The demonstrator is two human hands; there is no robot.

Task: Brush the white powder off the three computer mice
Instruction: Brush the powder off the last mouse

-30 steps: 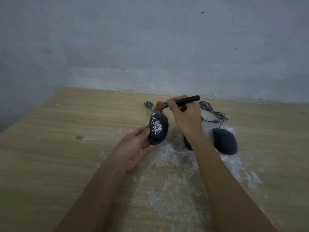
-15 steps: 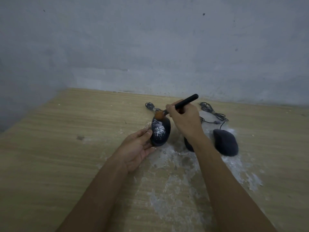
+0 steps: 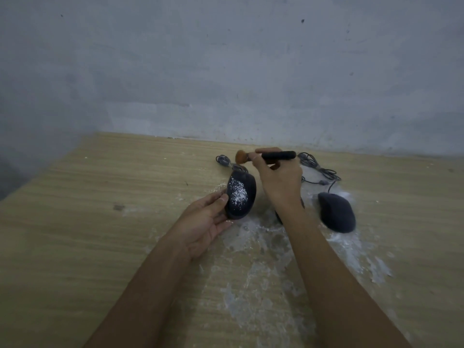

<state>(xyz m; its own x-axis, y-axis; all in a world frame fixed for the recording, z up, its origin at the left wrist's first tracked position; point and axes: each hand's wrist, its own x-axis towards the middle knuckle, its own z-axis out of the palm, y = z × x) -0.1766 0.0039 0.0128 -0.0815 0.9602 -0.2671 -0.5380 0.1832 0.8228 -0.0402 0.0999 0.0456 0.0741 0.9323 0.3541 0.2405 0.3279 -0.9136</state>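
White powder (image 3: 237,194) speckles the mouse (image 3: 247,205) the left hand (image 3: 204,223) holds tilted; the right hand (image 3: 280,182) grips a brush (image 3: 278,155) just above it. Hard rightward sweeps could scatter powder onto the second mouse (image 3: 337,212) beyond that hand.

Bare table (image 3: 75,234) across the frame's left; cables (image 3: 320,169) and dark mouse (image 3: 337,212) crowding right of centre; wall (image 3: 226,71) behind.

Left hand (image 3: 203,222), palm up, grips the mouse (image 3: 241,197); right hand (image 3: 280,179), at two o'clock from it, pinches the brush (image 3: 282,155).
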